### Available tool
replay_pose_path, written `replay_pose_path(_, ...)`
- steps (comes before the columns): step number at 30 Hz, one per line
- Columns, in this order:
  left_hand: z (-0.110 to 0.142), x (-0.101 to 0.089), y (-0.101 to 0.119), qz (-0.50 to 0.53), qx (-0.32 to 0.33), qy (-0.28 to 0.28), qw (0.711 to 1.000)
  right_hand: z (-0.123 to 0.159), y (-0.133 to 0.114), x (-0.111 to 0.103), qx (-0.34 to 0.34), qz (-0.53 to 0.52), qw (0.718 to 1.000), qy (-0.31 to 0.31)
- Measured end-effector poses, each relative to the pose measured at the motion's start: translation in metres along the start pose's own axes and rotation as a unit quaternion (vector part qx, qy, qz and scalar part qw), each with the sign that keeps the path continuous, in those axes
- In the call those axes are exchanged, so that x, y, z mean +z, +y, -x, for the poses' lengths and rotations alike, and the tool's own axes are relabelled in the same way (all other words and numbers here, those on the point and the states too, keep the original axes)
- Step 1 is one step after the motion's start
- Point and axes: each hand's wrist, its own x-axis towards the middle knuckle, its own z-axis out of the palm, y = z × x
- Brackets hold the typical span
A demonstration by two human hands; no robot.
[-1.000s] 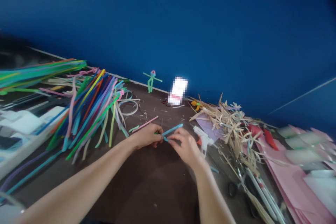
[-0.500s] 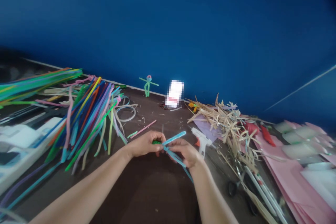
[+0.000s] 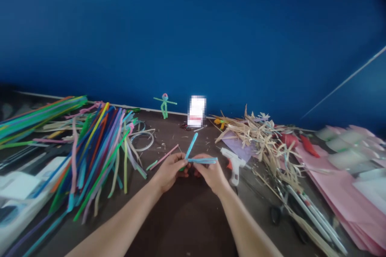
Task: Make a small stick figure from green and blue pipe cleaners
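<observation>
Close together over the middle of the dark table, my left hand [image 3: 171, 172] and my right hand [image 3: 210, 172] both pinch a light blue pipe cleaner piece [image 3: 192, 146]. One folded arm of it rises at a slant between the hands. Other blue strands lie sideways across my right fingers. A bit of green shows under my left fingertips, partly hidden. Beyond my hands stands a small green pipe cleaner figure [image 3: 164, 107] with outstretched arms. A pink pipe cleaner [image 3: 165, 156] lies just past my left hand.
Left lies a heap of coloured pipe cleaners [image 3: 96, 148] by a white box. A blurred-out bright screen [image 3: 196, 111] stands at the back. Right are a glue gun [image 3: 234, 164], dried straw-like strips [image 3: 256, 130], scissors [image 3: 275, 213] and pink sheets [image 3: 328, 184]. A blue wall rises behind.
The blue piece has turned: its thick arm now points more upward, and its loose strands have swung up to lie level over my right hand. The camera view has tilted slightly.
</observation>
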Motion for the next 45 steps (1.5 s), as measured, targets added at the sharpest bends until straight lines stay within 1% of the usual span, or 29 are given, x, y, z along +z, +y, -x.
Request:
replay_pose_path(3, -0.0002, 0.0021, -0.0017, -0.037, 0.025, 0.031, 0.999, 0.0002, -0.0011, 0.0026, 0.012, -0.004, 1.0, 0.007)
replay_pose_path(5, -0.0004, 0.0023, -0.0034, -0.079, 0.054, 0.039, 0.995, 0.0001, -0.0022, 0.0038, 0.03, -0.002, 0.999, 0.026)
replay_pose_path(7, -0.0003, 0.0011, -0.0048, -0.138, 0.095, 0.038, 0.985, 0.0002, -0.0036, 0.0048, 0.053, -0.011, 0.998, 0.041)
replay_pose_path(9, 0.0003, -0.0005, -0.0056, -0.197, 0.137, 0.036, 0.97, 0.0007, -0.0051, 0.0057, 0.08, -0.035, 0.996, 0.036)
replay_pose_path(12, 0.0014, -0.0016, -0.0058, -0.244, 0.17, 0.036, 0.954, 0.0017, -0.0069, 0.006, 0.105, -0.056, 0.993, 0.024)
replay_pose_path(13, 0.0015, -0.0012, -0.0057, -0.243, 0.167, 0.035, 0.955, 0.0019, -0.0072, 0.0057, 0.104, -0.053, 0.993, 0.025)
replay_pose_path(15, 0.0015, 0.0, -0.0052, -0.211, 0.139, 0.035, 0.967, 0.002, -0.0071, 0.0046, 0.092, -0.038, 0.995, 0.022)
replay_pose_path(17, 0.0013, 0.0011, -0.0044, -0.149, 0.085, 0.026, 0.985, 0.0018, -0.0061, 0.0031, 0.081, -0.028, 0.996, 0.01)
replay_pose_path(19, 0.0013, 0.0008, -0.003, -0.085, 0.03, 0.01, 0.996, 0.0015, -0.0048, 0.0015, 0.079, -0.022, 0.997, 0.002)
replay_pose_path(21, 0.0015, -0.0012, -0.0014, -0.037, -0.003, -0.013, 0.999, 0.0012, -0.0036, 0.0003, 0.075, -0.016, 0.997, 0.004)
replay_pose_path(25, 0.0016, -0.0062, 0.001, 0.017, -0.027, -0.052, 0.998, 0.0014, -0.004, -0.0011, 0.06, 0.013, 0.998, 0.002)
replay_pose_path(27, 0.0008, -0.007, 0.0017, 0.035, -0.043, -0.041, 0.998, 0.0019, -0.0058, -0.0014, 0.05, 0.037, 0.998, 0.0)
replay_pose_path(29, -0.0001, -0.0064, 0.0019, 0.039, -0.057, -0.014, 0.998, 0.0025, -0.0078, -0.0016, 0.031, 0.065, 0.997, 0.0)
replay_pose_path(31, -0.0007, -0.0048, 0.0015, 0.024, -0.063, 0.004, 0.998, 0.0029, -0.0093, -0.0017, 0.005, 0.096, 0.995, -0.001)
replay_pose_path(33, -0.0006, -0.003, 0.0006, 0.006, -0.06, 0.007, 0.998, 0.0027, -0.0097, -0.0017, -0.012, 0.126, 0.992, 0.013)
replay_pose_path(36, 0.0004, -0.0006, -0.0009, -0.01, -0.054, 0.017, 0.998, 0.002, -0.0086, -0.0015, -0.004, 0.153, 0.987, 0.052)
replay_pose_path(38, 0.0012, 0.0007, -0.0009, -0.015, -0.047, 0.03, 0.998, 0.0017, -0.0078, -0.0011, 0.007, 0.152, 0.986, 0.062)
replay_pose_path(42, 0.0015, 0.0019, 0.0003, -0.033, -0.042, 0.04, 0.998, 0.0022, -0.0078, -0.0002, 0.025, 0.117, 0.992, 0.042)
replay_pose_path(45, 0.0009, 0.0013, 0.0002, -0.057, -0.018, 0.056, 0.997, 0.0026, -0.0078, 0.0007, 0.029, 0.084, 0.996, 0.005)
